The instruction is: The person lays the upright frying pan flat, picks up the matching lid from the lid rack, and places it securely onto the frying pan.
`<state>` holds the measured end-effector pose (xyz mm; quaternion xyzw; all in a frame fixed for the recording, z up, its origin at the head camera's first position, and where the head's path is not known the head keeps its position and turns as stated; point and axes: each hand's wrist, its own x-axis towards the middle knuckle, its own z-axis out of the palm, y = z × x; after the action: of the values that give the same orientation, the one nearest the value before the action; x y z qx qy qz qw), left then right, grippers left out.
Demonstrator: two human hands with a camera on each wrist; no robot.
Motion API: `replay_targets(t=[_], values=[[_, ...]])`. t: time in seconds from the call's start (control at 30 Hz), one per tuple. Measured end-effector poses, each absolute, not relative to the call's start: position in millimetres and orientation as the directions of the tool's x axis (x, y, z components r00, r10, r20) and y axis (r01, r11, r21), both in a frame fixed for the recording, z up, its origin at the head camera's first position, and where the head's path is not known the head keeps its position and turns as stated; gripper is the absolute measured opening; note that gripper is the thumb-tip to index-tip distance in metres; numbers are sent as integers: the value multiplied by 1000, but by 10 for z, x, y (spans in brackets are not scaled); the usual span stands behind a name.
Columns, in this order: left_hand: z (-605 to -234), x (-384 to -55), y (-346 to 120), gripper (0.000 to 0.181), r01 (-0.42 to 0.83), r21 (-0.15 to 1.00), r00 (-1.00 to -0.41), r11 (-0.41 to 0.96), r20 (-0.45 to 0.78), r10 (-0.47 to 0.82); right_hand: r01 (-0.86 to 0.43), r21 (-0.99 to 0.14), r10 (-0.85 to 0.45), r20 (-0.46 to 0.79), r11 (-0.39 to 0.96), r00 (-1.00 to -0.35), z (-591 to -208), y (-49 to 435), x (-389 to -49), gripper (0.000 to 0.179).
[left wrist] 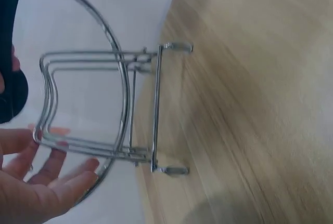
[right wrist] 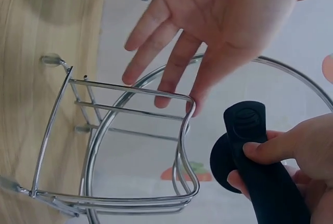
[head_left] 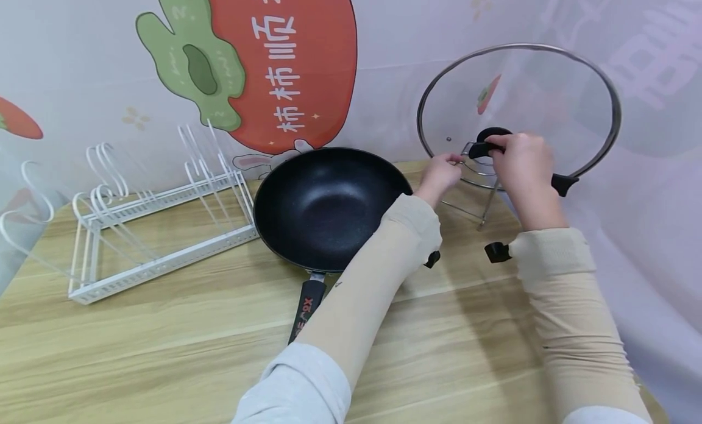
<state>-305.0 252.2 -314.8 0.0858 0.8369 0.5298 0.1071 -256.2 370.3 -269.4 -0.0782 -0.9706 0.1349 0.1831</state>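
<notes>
A round glass lid (head_left: 615,110) with a metal rim stands upright against a metal wire lid rack (left wrist: 156,109) at the right back of the table. My right hand (head_left: 523,168) grips the lid's black handle (right wrist: 260,167), the thumb lying along its face. Just left of it, my left hand (head_left: 440,175) pinches the upper corner of the wire rack, its other fingers spread out beside the wires. Small clear feet (left wrist: 177,47) under the rack show close over the wooden tabletop.
A black wok (head_left: 323,198) sits mid-table, its handle (head_left: 307,305) pointing toward me, partly behind my left forearm. Left of it stands a white rack (head_left: 170,265) with curved wire dividers. A printed cloth (head_left: 384,34) hangs along the back and right side.
</notes>
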Motion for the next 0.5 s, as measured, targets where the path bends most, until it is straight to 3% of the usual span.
replay_targets(t=[0.33, 0.5], values=[[-3189, -3102, 2513, 21, 161, 817, -953, 554, -18, 302, 147, -349, 243, 250, 925, -937, -2652, 3696, -2578, 33], [-3207, -3100, 2534, 19, 156, 825, -956, 543, -13, 294, 162, -365, 260, 239, 917, -936, -2648, 3711, -2571, 33]])
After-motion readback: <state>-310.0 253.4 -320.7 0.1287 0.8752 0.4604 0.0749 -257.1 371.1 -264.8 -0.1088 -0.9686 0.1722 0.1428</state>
